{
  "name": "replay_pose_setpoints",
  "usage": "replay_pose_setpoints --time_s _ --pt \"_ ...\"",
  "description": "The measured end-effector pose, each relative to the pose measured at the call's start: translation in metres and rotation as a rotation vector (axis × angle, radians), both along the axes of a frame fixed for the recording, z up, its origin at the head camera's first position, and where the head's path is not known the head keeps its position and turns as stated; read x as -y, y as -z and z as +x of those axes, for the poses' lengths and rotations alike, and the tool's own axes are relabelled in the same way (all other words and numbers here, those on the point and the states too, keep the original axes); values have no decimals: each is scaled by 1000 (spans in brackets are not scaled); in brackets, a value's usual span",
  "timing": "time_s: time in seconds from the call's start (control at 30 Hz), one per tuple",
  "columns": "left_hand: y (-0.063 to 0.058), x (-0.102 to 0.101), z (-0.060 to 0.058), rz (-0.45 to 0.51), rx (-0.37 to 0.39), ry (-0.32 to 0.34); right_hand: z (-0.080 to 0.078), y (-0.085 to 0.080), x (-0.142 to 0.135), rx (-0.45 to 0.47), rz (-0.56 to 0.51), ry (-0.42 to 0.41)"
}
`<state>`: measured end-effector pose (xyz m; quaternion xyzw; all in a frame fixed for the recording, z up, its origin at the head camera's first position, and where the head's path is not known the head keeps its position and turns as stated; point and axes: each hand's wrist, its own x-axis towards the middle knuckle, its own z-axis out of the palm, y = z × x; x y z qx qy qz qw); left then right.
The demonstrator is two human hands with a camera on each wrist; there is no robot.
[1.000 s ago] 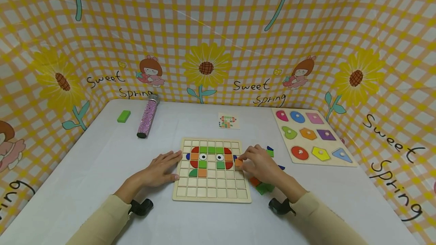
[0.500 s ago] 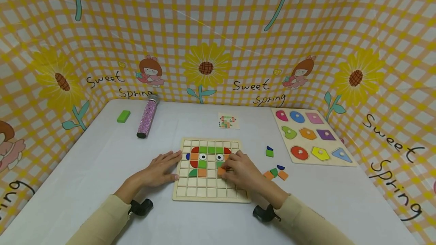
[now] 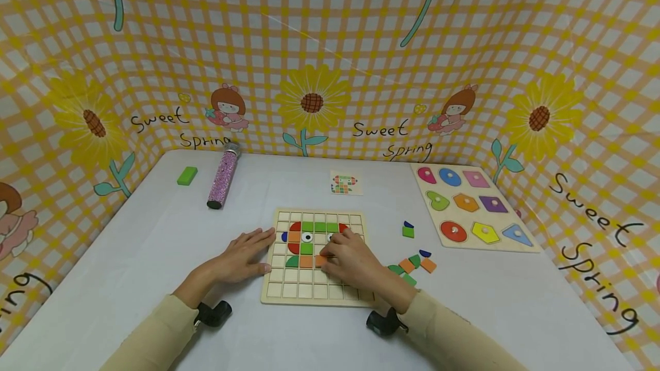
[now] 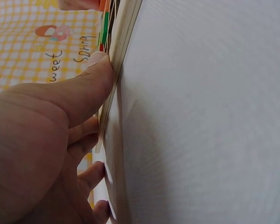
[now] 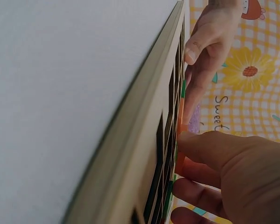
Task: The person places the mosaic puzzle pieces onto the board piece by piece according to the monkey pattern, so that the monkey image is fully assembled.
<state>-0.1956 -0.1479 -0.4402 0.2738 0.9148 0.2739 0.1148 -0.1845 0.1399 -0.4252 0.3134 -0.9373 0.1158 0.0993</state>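
A square wooden grid board [image 3: 319, 303] lies flat, with red, green, orange and blue tiles and two eye tiles in its upper cells. My left hand [image 3: 237, 259] rests at the board's left edge, thumb and fingertips touching the rim, fingers fairly straight. Over the board, my right hand [image 3: 353, 259] pinches an orange square tile [image 3: 320, 260] between thumb and fingers. That tile sits at a middle cell, just right of another orange tile [image 3: 306, 261]. Part of the pattern's right side is hidden under the right hand.
Several loose tiles, including an orange one [image 3: 428, 265], lie right of the board. A pattern card [image 3: 346, 183] is behind it. Farther out are a shape puzzle [image 3: 447, 188] on the right, and a glittery microphone [image 3: 223, 179] and a green block [image 3: 187, 176] on the left.
My right hand has moved left from the board's right edge to its middle, carrying the orange tile. More loose tiles on the right are uncovered. The left hand stays still.
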Motion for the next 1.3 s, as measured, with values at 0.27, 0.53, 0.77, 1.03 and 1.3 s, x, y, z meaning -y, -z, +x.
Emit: replay_pose_setpoints --time_s 0.27,0.53,0.77,1.03,1.3 --pt "-2 -1 1 -5 -1 0 0 1 2 -16 10 -10" --pt "-2 -1 1 -4 -2 -2 0 1 2 -30 27 -19" --pt "-2 -1 1 0 -5 1 1 1 1 -27 21 -21" --pt "-3 -2 1 -5 -1 -1 2 -2 -10 11 2 6" --pt "-3 -2 1 -6 1 -2 -6 -6 -51 11 -15 90"
